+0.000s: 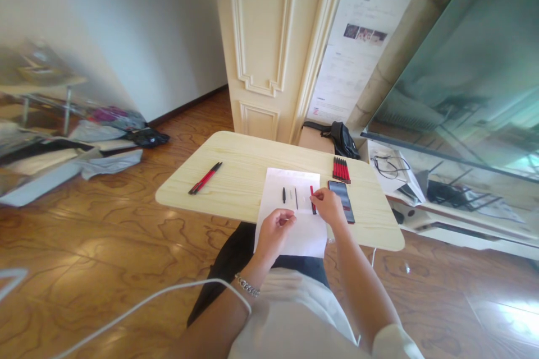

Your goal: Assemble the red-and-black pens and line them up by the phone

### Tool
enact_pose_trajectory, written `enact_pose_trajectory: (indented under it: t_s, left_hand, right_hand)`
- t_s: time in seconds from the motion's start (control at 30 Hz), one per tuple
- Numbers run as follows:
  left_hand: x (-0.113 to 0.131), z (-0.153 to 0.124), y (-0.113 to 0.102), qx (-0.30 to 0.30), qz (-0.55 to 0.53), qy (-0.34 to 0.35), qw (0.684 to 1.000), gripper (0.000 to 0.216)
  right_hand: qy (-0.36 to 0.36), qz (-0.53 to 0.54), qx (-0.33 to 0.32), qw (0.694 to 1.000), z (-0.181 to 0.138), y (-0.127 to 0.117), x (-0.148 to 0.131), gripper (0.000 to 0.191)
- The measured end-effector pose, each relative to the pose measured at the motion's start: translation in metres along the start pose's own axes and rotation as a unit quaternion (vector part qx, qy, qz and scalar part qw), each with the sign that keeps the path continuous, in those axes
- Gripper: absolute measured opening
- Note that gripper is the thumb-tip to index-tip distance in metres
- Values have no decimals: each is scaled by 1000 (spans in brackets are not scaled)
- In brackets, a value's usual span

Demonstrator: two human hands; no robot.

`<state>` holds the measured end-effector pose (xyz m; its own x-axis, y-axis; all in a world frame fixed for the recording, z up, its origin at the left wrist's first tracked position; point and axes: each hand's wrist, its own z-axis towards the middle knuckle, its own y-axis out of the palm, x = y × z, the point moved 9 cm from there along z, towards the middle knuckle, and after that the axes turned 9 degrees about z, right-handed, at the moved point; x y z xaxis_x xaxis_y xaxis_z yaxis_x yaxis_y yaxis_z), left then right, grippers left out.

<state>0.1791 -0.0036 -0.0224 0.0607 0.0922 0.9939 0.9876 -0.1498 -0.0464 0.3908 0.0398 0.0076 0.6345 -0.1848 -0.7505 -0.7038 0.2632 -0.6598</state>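
Wood-grain flooring [126, 247] runs beneath the pale, round-cornered worktop [240, 179], catching bright glare at lower right. A plain pale wall [168, 28] with dark skirting [189, 105] meets a cream moulded panel [261, 17]; rightward, a large glossy screen [471, 84] reflects greenish light above a low white cabinet [446, 225].

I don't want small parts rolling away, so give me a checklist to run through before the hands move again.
1. Right hand on the red-and-black piece: ok, fingers closed at it.
2. Left hand free of parts: cannot tell; its fingers are together over the paper.
3. Paper fully on the table: not ok, its near end hangs past the edge.
4. Black piece and thin dark rod lying apart on the paper: ok.
5. Phone off the paper: ok, it lies to the right.
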Motion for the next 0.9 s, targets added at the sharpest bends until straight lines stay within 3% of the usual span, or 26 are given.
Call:
enact_pose_trajectory:
  t_s: [0.2, 0.37, 0.57, 0.63, 0.8, 0.9]
  left_hand:
    - [-1, 1, -3, 3, 6, 2, 1000, 26]
    - [1, 0, -5, 16, -14, -7, 1000, 25]
    - [1, -3, -1, -21, -41, -27, 999, 29]
    - [1, -7, 6, -58, -30, -27, 998, 30]
    - [2, -35, 42, -241, 79, -12, 967, 36]
    - [6, -49, 52, -285, 150, 19, 947, 34]
  right_hand:
    - [-21, -107, -12, 994, 0, 15, -10, 15]
    - [-29, -81, -7, 996, -2, 10, -12, 16]
    - [-18, 4, 71, 997, -18, -18, -2, 27]
    - [-8, 36, 70, 997, -31, -19, 6, 32]
    - [-16, 62, 34, 997, -65, -7, 12, 32]
    - [-29, 21, 38, 999, -63, -9, 6, 27]
